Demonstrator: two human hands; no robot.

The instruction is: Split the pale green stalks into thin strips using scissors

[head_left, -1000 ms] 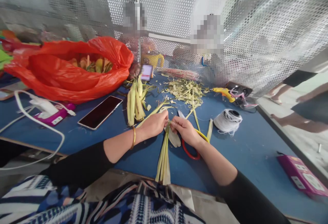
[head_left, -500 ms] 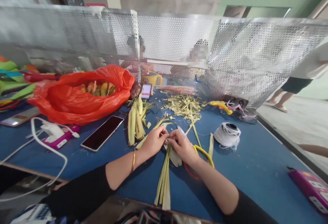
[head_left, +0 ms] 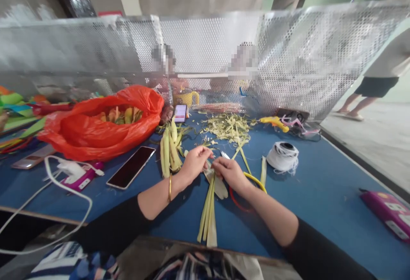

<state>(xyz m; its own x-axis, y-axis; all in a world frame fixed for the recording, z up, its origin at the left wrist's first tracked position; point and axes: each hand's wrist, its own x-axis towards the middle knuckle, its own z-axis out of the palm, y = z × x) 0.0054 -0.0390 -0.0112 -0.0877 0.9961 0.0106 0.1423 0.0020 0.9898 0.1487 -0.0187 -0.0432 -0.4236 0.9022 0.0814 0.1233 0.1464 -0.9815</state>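
Near the middle of the blue table, my left hand (head_left: 196, 163) is closed in a pinch; what its fingertips hold is too small to make out. Just to its right, my right hand (head_left: 231, 174) pinches the top of a bundle of pale green husk strips (head_left: 209, 216), whose lower ends fan out toward the table's front edge. A broad pale husk piece (head_left: 221, 188) lies behind and beside the bundle. Under my right wrist is a yellow and red loop (head_left: 256, 182). Whole husks (head_left: 169, 152) lie left of my hands, and shredded husk (head_left: 229, 127) is heaped beyond them.
A red plastic bag (head_left: 105, 122) holding husks, a phone (head_left: 131, 167) and a purple power strip (head_left: 81, 177) with a white cable are on the left. White thread (head_left: 283, 157) and a purple box (head_left: 387, 214) stand right. A perforated metal partition (head_left: 205, 41) runs behind; a person stands beyond.
My hands have moved slightly apart at the fingertips, and my left hand has risen a little. The camera view has shifted slightly. The person at the right has changed position.
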